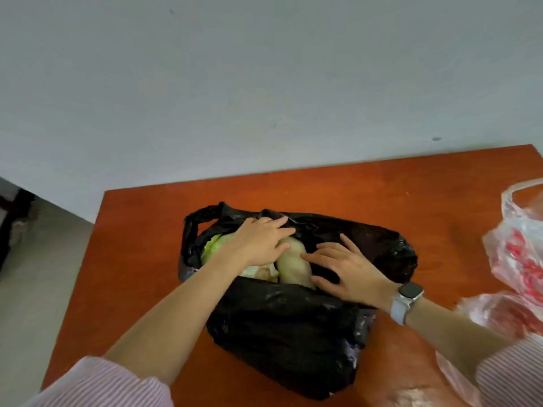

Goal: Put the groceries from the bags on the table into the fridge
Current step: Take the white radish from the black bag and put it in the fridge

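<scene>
A black plastic bag [282, 327] lies open on the orange-brown table [141, 259]. Inside it show a green cabbage [213, 245] at the left and a pale, potato-like vegetable [293, 265] in the middle. My left hand [258, 242] reaches into the bag's mouth, fingers spread flat over the cabbage and touching the pale vegetable. My right hand [346, 271], with a watch on its wrist, lies with spread fingers against the right side of the pale vegetable and on the bag's edge. Neither hand grips anything. The bag's deeper contents are hidden.
A clear plastic bag with red print [520, 254] sits at the table's right edge, part of it under my right forearm. A pale wall stands behind the table. Grey floor [44, 274] and a dark object lie to the left.
</scene>
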{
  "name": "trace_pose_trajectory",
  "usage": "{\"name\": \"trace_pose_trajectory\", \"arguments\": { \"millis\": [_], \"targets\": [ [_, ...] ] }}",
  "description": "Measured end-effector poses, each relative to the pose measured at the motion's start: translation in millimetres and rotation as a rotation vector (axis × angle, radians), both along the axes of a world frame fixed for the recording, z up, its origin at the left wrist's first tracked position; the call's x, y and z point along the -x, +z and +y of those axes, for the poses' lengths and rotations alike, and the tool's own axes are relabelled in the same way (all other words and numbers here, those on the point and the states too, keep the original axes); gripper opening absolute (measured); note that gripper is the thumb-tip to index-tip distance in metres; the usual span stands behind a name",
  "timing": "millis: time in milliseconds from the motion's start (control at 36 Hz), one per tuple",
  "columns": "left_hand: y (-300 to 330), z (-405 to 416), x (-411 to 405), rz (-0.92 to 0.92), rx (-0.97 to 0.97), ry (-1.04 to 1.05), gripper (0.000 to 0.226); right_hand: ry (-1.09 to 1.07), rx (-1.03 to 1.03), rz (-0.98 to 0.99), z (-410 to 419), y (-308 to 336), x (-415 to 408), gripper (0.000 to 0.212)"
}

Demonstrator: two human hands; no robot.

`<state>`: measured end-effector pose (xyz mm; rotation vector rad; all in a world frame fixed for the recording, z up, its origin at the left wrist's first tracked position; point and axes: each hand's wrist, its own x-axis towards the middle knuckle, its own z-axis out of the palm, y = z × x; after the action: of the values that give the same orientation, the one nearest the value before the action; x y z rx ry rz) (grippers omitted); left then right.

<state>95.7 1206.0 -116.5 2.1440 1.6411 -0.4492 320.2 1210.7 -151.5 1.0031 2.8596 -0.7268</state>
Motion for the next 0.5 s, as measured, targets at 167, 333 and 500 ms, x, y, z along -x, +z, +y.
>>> {"name": "trace_pose_trajectory", "arguments": {
  "millis": [167, 333, 500],
  "targets": [
    [-12, 21, -3, 0.180, 0.236, 0.139, 0.059, 0.197, -0.003, -0.118, -43, -8, -32, 0.074],
    [-17, 14, -9, 0.277, 0.164, 0.095, 0.060, 0.348, -0.113, -0.227, -63, -30, -57, 0.069],
    [-10, -11, -13, 0.129, -0.307, 0.091, 0.046, 0.092, 0.190, -0.119, -61, -26, -61, 0.047]
  ]
}}
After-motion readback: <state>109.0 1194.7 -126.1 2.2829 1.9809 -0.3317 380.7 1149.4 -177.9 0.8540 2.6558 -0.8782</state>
